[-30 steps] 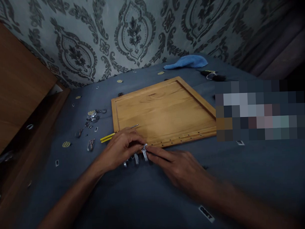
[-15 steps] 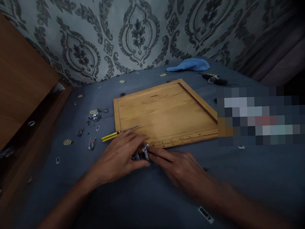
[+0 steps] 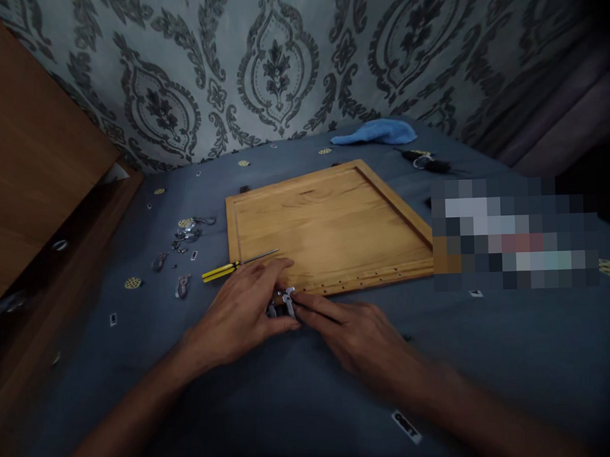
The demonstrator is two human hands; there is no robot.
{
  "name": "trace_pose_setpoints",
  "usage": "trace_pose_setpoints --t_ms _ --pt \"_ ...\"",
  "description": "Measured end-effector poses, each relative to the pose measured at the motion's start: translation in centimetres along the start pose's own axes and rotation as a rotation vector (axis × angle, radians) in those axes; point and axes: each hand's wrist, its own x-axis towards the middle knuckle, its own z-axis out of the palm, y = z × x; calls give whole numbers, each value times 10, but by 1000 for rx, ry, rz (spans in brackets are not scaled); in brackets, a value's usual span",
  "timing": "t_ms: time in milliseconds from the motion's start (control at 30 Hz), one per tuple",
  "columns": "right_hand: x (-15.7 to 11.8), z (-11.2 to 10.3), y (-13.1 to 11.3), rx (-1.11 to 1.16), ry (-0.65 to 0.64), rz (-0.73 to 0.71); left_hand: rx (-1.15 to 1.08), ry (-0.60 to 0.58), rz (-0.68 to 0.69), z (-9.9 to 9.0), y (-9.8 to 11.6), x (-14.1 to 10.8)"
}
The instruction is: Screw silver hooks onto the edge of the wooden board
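Note:
A wooden panel (image 3: 325,221) with a raised frame lies on the dark blue cloth, and a row of small dark holes runs along its near edge. At the panel's near left corner is a small metal clip-like piece (image 3: 289,302). My left hand (image 3: 242,304) curves around this piece from the left, thumb below and fingers above. From the right, the fingers of my right hand (image 3: 356,323) are pressed together against the piece. A yellow-handled screwdriver (image 3: 221,271) rests beyond my left hand, its shaft over the panel.
Several metal parts (image 3: 188,234) lie on the cloth left of the panel. A blue cloth (image 3: 376,131) and a black object with a ring (image 3: 425,161) are behind it. A wooden cabinet (image 3: 36,144) stands at the left; a pixelated patch covers the right.
The fingers of my left hand have shifted slightly, and more of the metal piece shows between my hands. My right hand stays against it. The view has moved slightly.

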Motion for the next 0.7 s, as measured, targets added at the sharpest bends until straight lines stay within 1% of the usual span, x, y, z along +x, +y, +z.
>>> trace_pose_setpoints --t_ms 300,500,600,700 --pt "2 -3 -2 20 -19 3 -5 -18 -5 -2 3 1" --pt "2 -1 -1 33 34 21 2 -14 1 -1 2 1" --pt "4 -2 -2 45 7 38 2 0 10 -1 2 1" --pt "7 -6 -4 29 -52 59 4 5 14 -1 2 1"
